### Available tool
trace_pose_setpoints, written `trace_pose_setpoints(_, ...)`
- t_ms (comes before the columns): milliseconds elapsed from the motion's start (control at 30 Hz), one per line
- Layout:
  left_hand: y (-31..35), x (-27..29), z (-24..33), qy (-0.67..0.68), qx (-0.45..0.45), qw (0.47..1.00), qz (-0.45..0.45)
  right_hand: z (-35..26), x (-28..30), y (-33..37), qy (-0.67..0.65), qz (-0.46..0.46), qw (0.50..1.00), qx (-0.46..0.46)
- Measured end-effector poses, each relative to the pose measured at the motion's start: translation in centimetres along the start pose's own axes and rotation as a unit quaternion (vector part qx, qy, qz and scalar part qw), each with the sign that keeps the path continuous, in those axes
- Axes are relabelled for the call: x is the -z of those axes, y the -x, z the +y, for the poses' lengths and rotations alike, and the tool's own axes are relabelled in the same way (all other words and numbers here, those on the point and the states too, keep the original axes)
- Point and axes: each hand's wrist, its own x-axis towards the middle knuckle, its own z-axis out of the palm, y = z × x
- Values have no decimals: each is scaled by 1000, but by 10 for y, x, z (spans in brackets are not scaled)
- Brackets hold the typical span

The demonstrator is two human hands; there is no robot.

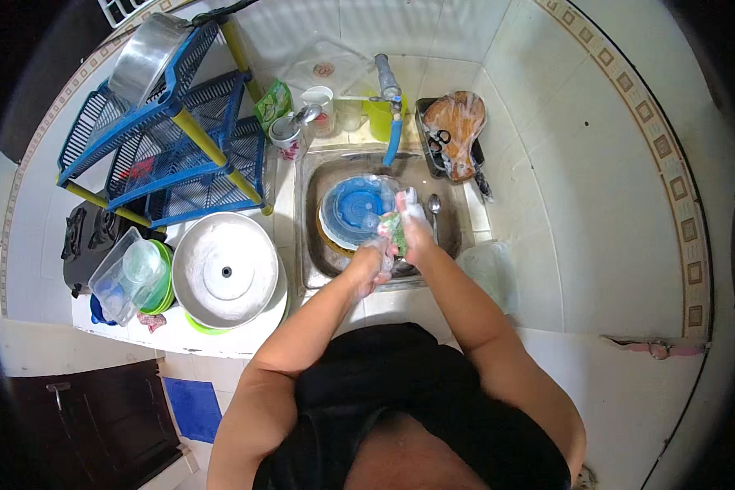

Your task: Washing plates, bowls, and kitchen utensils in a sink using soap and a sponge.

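Observation:
Both of my hands are together over the front of the metal sink (304, 204), coated in white suds. My right hand (416, 233) is closed around a soapy green sponge (397, 234). Just left of it and lower, my left hand (371, 260) has its fingers curled, and foam hides whatever they hold. A blue plastic bowl (355, 204) sits in the sink to the left of the hands, on top of other dishes. A metal spoon (434, 206) lies to the right of my right hand.
A tap with a blue hose (394, 143) hangs over the sink's back. A soapy wooden board (456, 131) lies on a black tray at right. Mugs (288, 136) stand behind. On the left are a large round pan (224, 269), a blue rack (171, 147) and green bowls (163, 282).

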Motion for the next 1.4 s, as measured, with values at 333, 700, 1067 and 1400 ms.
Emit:
trace_pose_setpoints(333, -21, 0, -2, -83, 9, 996, -15, 25, -5, 24, 20, 97, 983, 156)
trace_pose_setpoints(700, -103, 66, -90, -530, -217, 819, -24, -144, 124, -98, 527, 312, 724, 317)
trace_pose_setpoints(1067, -110, 53, -67, -744, -161, 640, -103, -150, 85, -92, 377, 213, 696, 573)
trace_pose_setpoints(1400, -125, 29, -69, -798, -128, 577, -119, -84, 59, 0, 265, 163, 921, 235)
